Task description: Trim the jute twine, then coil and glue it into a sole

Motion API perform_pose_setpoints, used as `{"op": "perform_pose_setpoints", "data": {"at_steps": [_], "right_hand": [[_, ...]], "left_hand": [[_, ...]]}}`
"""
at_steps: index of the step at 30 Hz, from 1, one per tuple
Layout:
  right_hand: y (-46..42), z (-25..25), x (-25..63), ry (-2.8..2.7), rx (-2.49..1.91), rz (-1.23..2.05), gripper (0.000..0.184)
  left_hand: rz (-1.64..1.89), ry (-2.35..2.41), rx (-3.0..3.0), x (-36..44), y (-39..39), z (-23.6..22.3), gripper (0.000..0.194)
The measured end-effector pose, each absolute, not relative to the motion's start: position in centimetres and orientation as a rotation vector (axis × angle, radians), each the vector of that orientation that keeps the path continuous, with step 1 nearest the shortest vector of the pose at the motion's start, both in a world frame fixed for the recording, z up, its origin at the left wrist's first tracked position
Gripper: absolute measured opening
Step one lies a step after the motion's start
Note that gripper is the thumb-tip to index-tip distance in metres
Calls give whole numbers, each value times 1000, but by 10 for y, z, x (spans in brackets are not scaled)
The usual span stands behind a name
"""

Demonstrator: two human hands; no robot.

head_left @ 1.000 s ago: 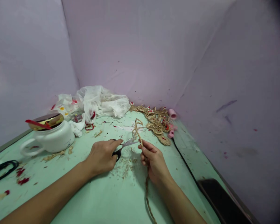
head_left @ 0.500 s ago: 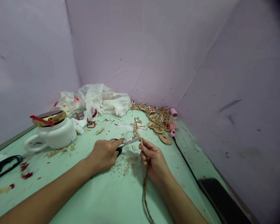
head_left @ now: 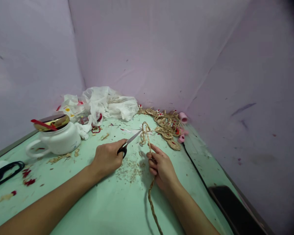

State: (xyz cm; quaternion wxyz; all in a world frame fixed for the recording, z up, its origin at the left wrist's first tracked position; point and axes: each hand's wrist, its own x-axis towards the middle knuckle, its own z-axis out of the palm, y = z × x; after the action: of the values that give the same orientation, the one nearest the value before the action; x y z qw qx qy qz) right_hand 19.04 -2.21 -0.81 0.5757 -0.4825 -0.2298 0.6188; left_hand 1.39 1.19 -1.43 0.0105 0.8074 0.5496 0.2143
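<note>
Scissors (head_left: 131, 141) sit clamped in the left hand's grip (head_left: 108, 159), pointing toward the looped end of a braided straw cord (head_left: 150, 203) the right hand (head_left: 162, 164) pinches above the counter (head_left: 115, 209), apparently for trimming, the next snip calling for a steady strand.

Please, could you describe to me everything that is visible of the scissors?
The scissors have black, plastic-looking handles, partly hidden by the left hand gripping them, and slim, grey, metallic-looking blades that appear closed. They point forward and rightward over the green table, the tip close to the looped end of the braided cord; whether it touches the cord is unclear.
</note>
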Motion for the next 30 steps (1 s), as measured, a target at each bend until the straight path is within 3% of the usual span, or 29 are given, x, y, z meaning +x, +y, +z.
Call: {"op": "perform_pose_setpoints", "data": {"at_steps": [15,30], "right_hand": [[-25,-6,191,-668,-1099,1507,55],[-27,-7,189,-741,-1036,1592,35]], "left_hand": [[662,1570,2614,14,11,-21,47],[439,1434,2841,11,12,-22,52]]}}
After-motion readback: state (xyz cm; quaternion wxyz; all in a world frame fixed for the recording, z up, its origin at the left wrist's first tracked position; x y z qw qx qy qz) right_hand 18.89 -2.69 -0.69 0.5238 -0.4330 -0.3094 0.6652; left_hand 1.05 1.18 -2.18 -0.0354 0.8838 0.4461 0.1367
